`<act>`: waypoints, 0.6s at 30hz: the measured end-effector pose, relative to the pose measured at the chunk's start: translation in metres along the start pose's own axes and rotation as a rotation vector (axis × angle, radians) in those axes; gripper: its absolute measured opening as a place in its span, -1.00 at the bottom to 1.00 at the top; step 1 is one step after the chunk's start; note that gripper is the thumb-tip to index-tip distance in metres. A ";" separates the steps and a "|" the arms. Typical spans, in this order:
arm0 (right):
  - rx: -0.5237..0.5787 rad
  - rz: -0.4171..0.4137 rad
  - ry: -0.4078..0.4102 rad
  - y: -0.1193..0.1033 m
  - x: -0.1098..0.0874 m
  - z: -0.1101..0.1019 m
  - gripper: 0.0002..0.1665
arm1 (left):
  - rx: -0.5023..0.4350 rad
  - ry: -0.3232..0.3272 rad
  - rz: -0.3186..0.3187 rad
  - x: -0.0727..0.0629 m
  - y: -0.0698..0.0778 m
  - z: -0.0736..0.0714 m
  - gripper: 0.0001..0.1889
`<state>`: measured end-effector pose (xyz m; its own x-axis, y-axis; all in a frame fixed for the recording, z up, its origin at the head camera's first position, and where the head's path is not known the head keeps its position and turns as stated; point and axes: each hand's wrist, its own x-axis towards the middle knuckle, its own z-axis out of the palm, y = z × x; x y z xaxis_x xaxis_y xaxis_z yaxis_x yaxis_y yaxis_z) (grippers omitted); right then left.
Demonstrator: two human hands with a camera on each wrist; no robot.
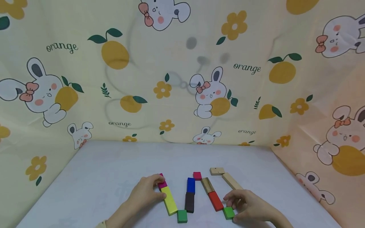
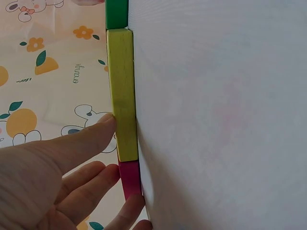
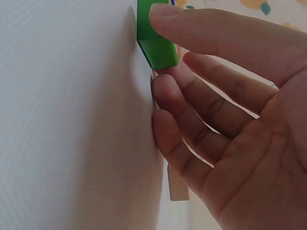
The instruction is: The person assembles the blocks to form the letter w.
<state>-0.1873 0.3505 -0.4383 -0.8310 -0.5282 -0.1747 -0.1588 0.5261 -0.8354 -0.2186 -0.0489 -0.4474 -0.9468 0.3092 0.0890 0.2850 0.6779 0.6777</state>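
Note:
My left hand (image 1: 146, 190) is at a magenta block (image 1: 162, 184) that meets the far end of a long yellow block (image 1: 169, 201). Its fingers curl about the magenta block, and the thumb touches the yellow block's side. The near end of the yellow block meets a dark green block (image 1: 182, 216). My right hand (image 1: 251, 205) holds a bright green block (image 1: 228, 213) between thumb and fingers, beside the near end of a red block (image 1: 215, 201). In the right wrist view the thumb lies over the bright green block (image 3: 156, 43), with fingers partly hidden behind it.
Blue (image 1: 191, 185) and dark brown (image 1: 189, 202) blocks stand end to end between the hands. A small red-pink block (image 1: 197, 176) and a tan-brown block (image 1: 207, 185) continue the zigzag. Pale wood blocks (image 1: 217, 171) lie behind my right hand. Patterned cloth (image 1: 176, 104) walls the white table (image 1: 114, 164).

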 end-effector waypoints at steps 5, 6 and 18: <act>-0.002 0.005 0.004 0.000 0.001 0.000 -0.47 | 0.000 0.004 -0.001 0.000 0.001 0.000 -0.50; -0.002 0.008 0.005 0.001 0.001 0.001 -0.47 | 0.000 0.004 -0.002 0.000 0.001 0.000 -0.50; 0.010 0.010 0.001 0.001 0.001 0.000 -0.48 | 0.003 0.001 -0.006 0.000 0.001 0.000 -0.50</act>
<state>-0.1878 0.3507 -0.4395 -0.8333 -0.5218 -0.1825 -0.1452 0.5252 -0.8385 -0.2189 -0.0484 -0.4468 -0.9489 0.3038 0.0857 0.2794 0.6821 0.6758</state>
